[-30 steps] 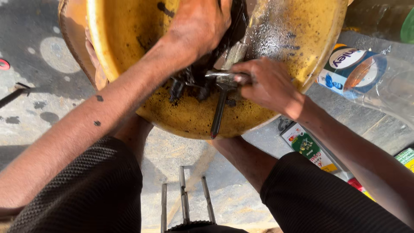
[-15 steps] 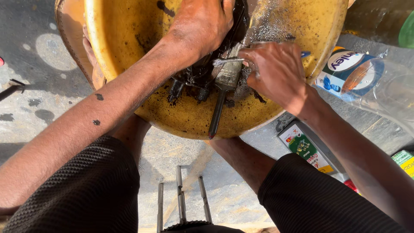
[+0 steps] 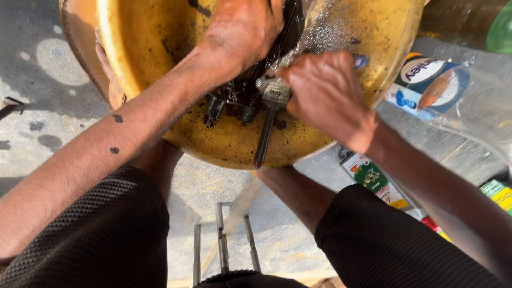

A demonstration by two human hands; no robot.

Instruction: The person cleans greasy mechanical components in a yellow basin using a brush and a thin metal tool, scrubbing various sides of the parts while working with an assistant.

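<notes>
A yellow basin (image 3: 160,32), stained with black grime, sits between my knees. My left hand (image 3: 242,32) reaches into it and is closed on a black, oily metal part (image 3: 234,101) that lies in the liquid. My right hand (image 3: 325,90) grips a paintbrush (image 3: 269,114) with a black handle; its metal ferrule presses against the part and the handle points down toward me. The bristles are hidden behind my hands. Liquid glistens on the basin's wall at the upper right.
A clear plastic bottle (image 3: 437,85) with a blue and white label lies right of the basin. Small coloured cartons (image 3: 373,178) lie on the concrete by my right knee. Metal stool bars (image 3: 221,242) show between my legs. A green bottle (image 3: 501,26) stands at the top right.
My right hand has moved up and left with the brush, closer to the part. My left hand has kept its hold in the basin.
</notes>
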